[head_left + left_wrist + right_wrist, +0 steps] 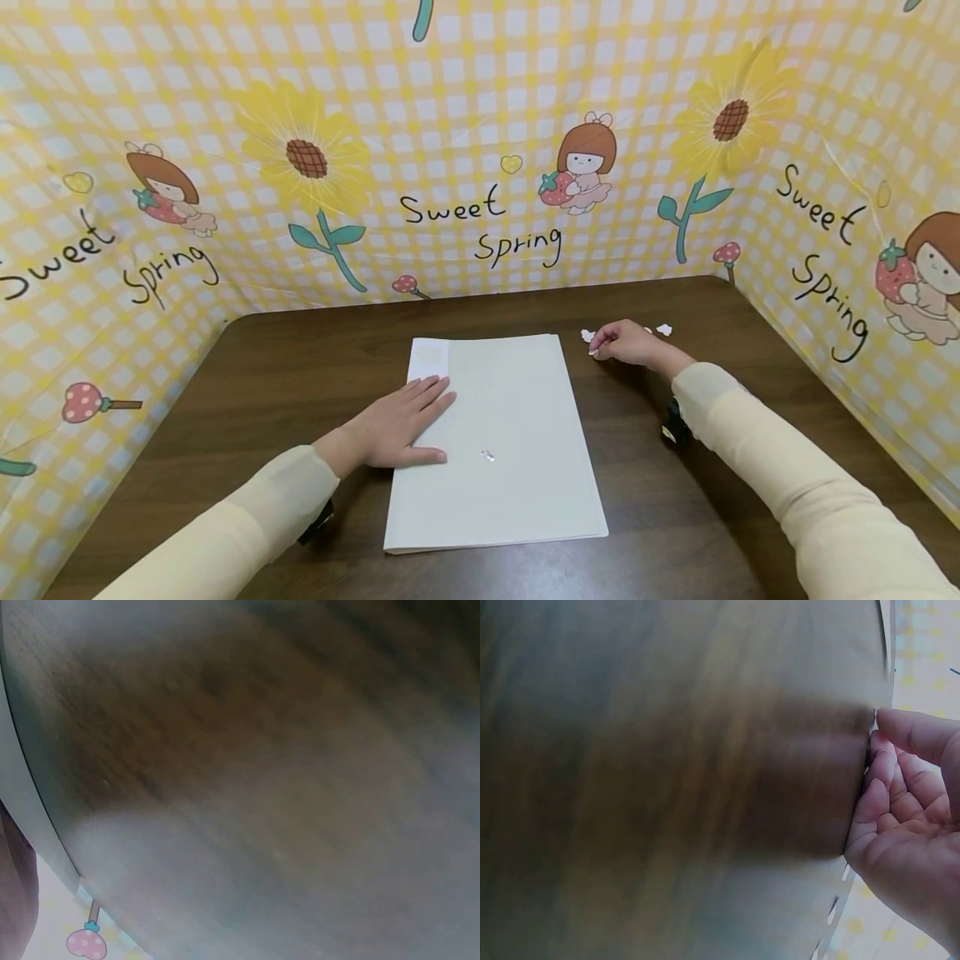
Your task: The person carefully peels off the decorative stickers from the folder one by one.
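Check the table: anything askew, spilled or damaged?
Nothing stands out: no spill or damage visible. The white folder lies flat under the left hand, one small piece on it; small white cutouts lie near the right hand.

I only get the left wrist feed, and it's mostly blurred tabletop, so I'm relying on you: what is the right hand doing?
Observer: In the head view, the right hand pinches a small white piece, to the right of a white folder.
Operator: Are there more pieces like that near it?
Observer: Yes, other small white cutouts lie on the table, to either side of the right hand.
Operator: And where is the left hand?
Observer: The left hand rests across the folder's left edge, on the side away from the cutouts.
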Motion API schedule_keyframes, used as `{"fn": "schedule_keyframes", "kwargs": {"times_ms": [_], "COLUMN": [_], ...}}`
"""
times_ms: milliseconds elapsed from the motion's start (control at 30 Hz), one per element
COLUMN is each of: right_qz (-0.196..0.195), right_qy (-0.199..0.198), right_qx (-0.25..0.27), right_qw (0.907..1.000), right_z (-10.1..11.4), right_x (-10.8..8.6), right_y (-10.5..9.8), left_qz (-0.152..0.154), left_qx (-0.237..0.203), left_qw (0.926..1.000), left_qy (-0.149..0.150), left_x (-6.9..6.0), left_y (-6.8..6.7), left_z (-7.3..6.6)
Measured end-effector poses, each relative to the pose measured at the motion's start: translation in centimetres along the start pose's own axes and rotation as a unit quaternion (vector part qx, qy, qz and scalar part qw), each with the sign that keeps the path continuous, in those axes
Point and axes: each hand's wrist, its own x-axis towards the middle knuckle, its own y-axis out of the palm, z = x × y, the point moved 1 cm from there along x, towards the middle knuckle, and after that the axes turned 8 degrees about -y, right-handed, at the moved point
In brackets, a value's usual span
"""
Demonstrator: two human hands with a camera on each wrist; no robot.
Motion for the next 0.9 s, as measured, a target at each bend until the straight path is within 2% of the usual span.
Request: {"fn": "schedule_keyframes", "kwargs": {"times_ms": [200,567,900], "right_qz": [0.008,0.000,-0.010], "right_qy": [-0.006,-0.011,-0.016], "right_qx": [-0.006,-0.016,-0.015], "right_qw": [0.9999,0.9998,0.9997], "right_z": [-0.22,0.16,-0.10], "right_x": [0.03,-0.23,-0.16], "right_y": [0.06,0.33,0.28], "left_qz": [0.005,-0.006,0.006], "left_qx": [0.007,0.007,0.008], "left_qw": [1.0000,1.0000,0.9999], "left_qy": [-0.004,0.003,-0.005], "left_x": [-0.07,-0.07,0.02], "left_y": [0.13,0.05,0.08], "left_z": [0.02,0.04,0.07]}}
